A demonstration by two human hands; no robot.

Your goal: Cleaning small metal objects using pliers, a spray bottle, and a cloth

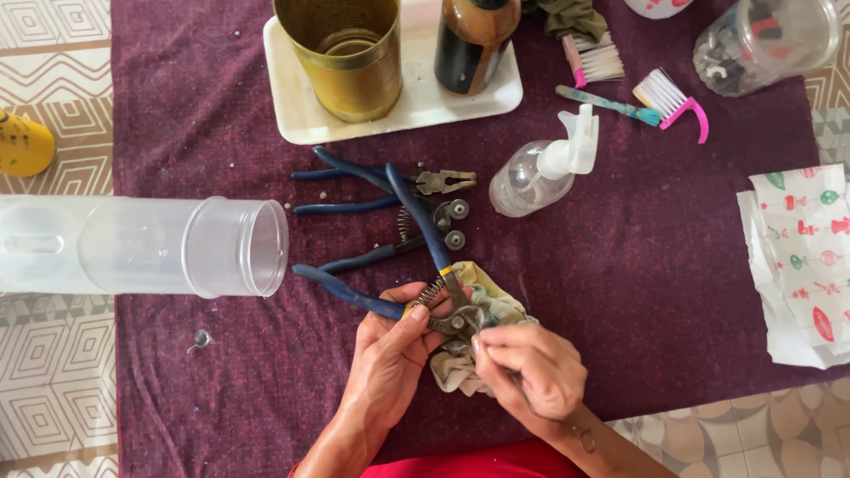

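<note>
Gripping blue-handled spring-loaded metal pliers (416,292) at the head, left hand (390,358) closed about one rubbery handle just above the knuckles, thumb pressed beside the coiled spring. Pinched shut over the greasy steel pivot, right hand (531,367), fingertips meeting just beside the left thumb; hard to tell what, if anything, sits between them. Bunched under both hands, a stained, crumpled olive cloth rag (491,305), partly hidden by the right knuckles. Spread beneath, a nubby maroon fabric mat (655,292). Beyond the fingers, two more blue-handled pliers (381,190) lying crossed, handles overlapping. Farther off, a white rectangular plastic tray (301,106) bearing a dull gold ribbed tin can (345,57) and a brown glass bottle (474,40), both cut off at the top edge. Right of those, a clear plastic pump bottle (540,168) on its side. Left of the left hand, a clear cylindrical plastic container (142,246), lying sideways, open mouth toward the pliers.
</note>
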